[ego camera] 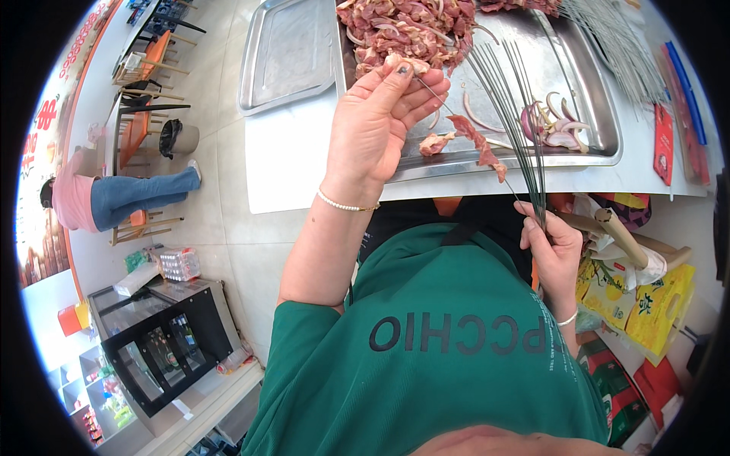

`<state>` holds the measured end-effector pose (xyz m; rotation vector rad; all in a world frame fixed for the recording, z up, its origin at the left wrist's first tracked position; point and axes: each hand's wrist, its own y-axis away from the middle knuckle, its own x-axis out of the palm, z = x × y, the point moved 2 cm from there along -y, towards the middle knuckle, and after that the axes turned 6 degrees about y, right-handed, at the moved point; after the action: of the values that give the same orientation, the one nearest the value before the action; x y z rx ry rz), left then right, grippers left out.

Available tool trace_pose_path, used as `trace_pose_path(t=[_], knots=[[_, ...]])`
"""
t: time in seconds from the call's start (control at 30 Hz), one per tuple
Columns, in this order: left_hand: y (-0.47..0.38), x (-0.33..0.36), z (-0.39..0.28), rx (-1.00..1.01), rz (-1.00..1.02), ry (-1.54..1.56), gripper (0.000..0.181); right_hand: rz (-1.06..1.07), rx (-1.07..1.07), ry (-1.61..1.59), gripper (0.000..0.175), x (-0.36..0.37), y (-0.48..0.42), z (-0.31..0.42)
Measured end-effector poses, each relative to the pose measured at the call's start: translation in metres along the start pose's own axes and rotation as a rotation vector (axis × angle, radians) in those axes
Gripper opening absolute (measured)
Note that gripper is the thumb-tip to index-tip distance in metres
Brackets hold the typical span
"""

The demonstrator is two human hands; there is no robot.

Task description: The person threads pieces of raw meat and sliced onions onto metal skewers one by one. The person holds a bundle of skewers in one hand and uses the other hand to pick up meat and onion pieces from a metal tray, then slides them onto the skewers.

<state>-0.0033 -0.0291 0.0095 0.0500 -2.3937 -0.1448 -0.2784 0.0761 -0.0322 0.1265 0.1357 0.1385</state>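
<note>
My left hand (370, 119) pinches a pale piece of meat (419, 65) between thumb and fingers, at the tip of a thin metal skewer. Farther down that skewer, a strip of raw meat (476, 139) is threaded. In my right hand (552, 245) are the skewer's lower end and a fanned bundle of bare metal skewers (520, 119), pointing away from me over a steel tray (611, 139). Behind my left hand is a heap of raw sliced meat (408, 28) mixed with onion strips. A loose meat chunk (436, 144) and cut red onion (556, 128) lie in the tray.
A second steel tray (291, 57) is at the left on the white table (285, 165). More skewers (619, 51) and a red packet (662, 142) lie to the right. Beside me are a yellow bag (644, 308) and wooden bars (624, 233). A person (108, 199) is across the room.
</note>
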Motion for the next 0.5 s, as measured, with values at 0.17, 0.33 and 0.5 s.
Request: trace_pose_path(t=[0.17,0.33,0.5], knots=[[0.0009,0.0004,0.0046,-0.026,0.041,-0.076,0.022,0.016,-0.025,-0.02,0.028,-0.0011,-0.0029,-0.0039],[0.0016,0.0064,0.002,0.034,-0.049,-0.134,0.028,0.022,-0.026,0.007,0.028,-0.0003,-0.0017,-0.0001],[0.0009,0.0059,0.0026,0.109,-0.067,-0.135,0.027,0.04,-0.026,-0.006,0.029,-0.0025,-0.0006,-0.0027]])
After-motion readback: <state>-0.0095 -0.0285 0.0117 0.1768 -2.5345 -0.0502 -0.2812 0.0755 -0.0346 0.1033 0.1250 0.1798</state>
